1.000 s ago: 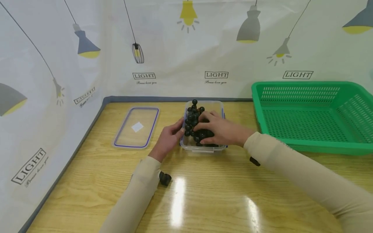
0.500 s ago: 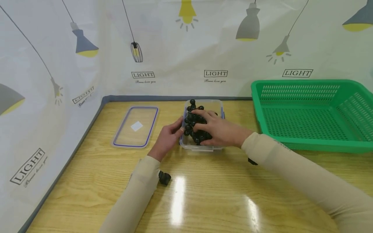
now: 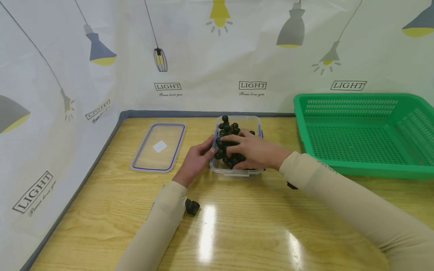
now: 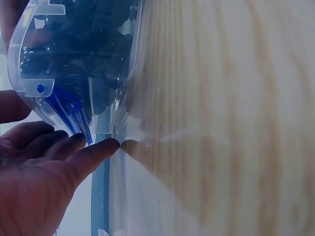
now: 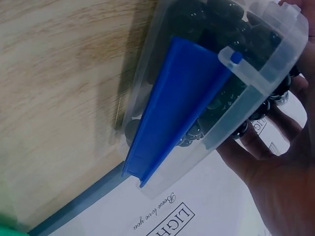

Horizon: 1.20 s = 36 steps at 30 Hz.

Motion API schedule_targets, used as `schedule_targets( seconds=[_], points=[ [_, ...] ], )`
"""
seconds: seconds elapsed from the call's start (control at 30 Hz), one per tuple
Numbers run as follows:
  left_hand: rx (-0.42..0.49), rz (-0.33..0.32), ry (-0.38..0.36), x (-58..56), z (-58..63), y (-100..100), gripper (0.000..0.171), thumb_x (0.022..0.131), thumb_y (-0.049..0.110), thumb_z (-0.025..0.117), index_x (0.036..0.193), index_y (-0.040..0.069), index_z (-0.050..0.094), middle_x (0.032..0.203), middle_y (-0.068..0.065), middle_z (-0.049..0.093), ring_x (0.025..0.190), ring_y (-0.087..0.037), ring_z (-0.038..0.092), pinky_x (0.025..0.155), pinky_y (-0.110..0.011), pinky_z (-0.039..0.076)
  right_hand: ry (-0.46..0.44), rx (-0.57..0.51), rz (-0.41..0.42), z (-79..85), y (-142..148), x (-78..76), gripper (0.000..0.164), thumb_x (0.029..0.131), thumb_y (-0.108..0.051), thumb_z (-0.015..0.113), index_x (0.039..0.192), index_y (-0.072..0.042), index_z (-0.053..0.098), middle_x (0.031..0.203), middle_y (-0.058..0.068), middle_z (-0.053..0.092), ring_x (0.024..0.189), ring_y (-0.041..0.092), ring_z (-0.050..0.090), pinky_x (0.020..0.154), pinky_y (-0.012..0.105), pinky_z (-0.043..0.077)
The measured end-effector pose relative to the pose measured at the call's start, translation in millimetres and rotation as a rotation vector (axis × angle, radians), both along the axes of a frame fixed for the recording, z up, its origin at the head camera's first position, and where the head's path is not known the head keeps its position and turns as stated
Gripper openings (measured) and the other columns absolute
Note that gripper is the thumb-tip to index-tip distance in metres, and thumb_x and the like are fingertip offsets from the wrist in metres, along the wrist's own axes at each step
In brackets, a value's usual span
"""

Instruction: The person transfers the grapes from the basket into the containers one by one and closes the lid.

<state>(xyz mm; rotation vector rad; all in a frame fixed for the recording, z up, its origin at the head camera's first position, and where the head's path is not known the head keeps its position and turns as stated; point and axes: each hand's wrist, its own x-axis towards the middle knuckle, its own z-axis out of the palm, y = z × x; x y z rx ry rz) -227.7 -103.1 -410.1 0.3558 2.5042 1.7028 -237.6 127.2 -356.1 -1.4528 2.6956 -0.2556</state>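
Dark, nearly black grapes [image 3: 223, 127] in a large bunch fill a clear plastic food container [image 3: 234, 172] with blue side latches. Some grapes stand above the rim at the back left. My right hand [image 3: 255, 150] lies over the bunch, its spread fingers curled around the grapes and hiding part of them. At the container's left wall, my left hand [image 3: 194, 162] touches the side with extended fingers, beside a hanging blue latch [image 4: 69, 113] in the left wrist view. Another blue latch [image 5: 177, 103] hangs down on the right side.
The container's clear lid [image 3: 152, 160], with a blue seal and a white label, lies on the wooden table [image 3: 237, 226] to the left. A green perforated basket [image 3: 356, 146] stands at the right. A printed sheet [image 3: 203, 56] covers the wall behind.
My right hand has shifted slightly left over the grapes, and its fingers have changed position on them. The left hand stays at the container's side.
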Motion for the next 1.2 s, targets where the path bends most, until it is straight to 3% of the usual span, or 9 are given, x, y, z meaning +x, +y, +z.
schedule_targets(
  seconds=[0.13,0.33,0.63,0.87,1.2],
  points=[
    [-0.006,0.002,-0.005,-0.4,0.4,0.3,0.049,0.102,0.012,0.054,0.148,0.005,0.040,0.151,-0.006,0.040,0.132,-0.025,0.046,0.107,-0.033,0.039,0.012,0.021,0.015,-1.4,-1.5,-0.2,0.025,0.091,-0.042,0.070,0.109,-0.024,0.066,0.157,0.004,0.031,0.124,0.039,0.041,0.090,0.049,0.051],
    [-0.011,0.005,-0.009,-0.1,0.9,0.2,0.049,0.102,0.011,0.054,0.149,0.006,0.040,0.150,-0.007,0.041,0.130,-0.026,0.048,0.106,-0.035,0.040,0.012,0.027,0.025,-3.6,-1.3,-0.4,0.023,0.092,-0.038,0.070,0.108,-0.022,0.066,0.156,0.006,0.032,0.126,0.042,0.042,0.103,0.055,0.040],
    [-0.022,0.004,0.000,-1.5,-0.3,0.1,0.049,0.102,0.011,0.054,0.148,0.007,0.041,0.151,-0.007,0.040,0.129,-0.028,0.049,0.105,-0.037,0.042,0.034,0.016,0.041,-6.4,-0.8,0.4,0.021,0.092,-0.036,0.071,0.104,-0.020,0.067,0.155,0.006,0.035,0.125,0.043,0.044,0.102,0.054,0.042],
    [-0.012,0.001,-0.001,-2.4,0.8,-1.3,0.049,0.102,0.013,0.055,0.149,0.006,0.040,0.152,-0.005,0.039,0.131,-0.025,0.047,0.106,-0.035,0.040,0.076,0.011,0.043,-6.2,-0.4,2.3,0.022,0.093,-0.036,0.070,0.107,-0.020,0.067,0.155,0.006,0.034,0.121,0.037,0.046,0.082,0.045,0.056],
    [-0.024,-0.001,-0.014,-0.2,2.0,-0.8,0.049,0.103,0.014,0.053,0.149,0.008,0.039,0.150,-0.007,0.041,0.128,-0.027,0.050,0.106,-0.038,0.041,0.074,-0.009,0.027,-7.1,-0.7,3.5,0.024,0.093,-0.040,0.068,0.108,-0.022,0.068,0.156,0.004,0.031,0.126,0.041,0.042,0.070,0.043,0.058]
  ],
)
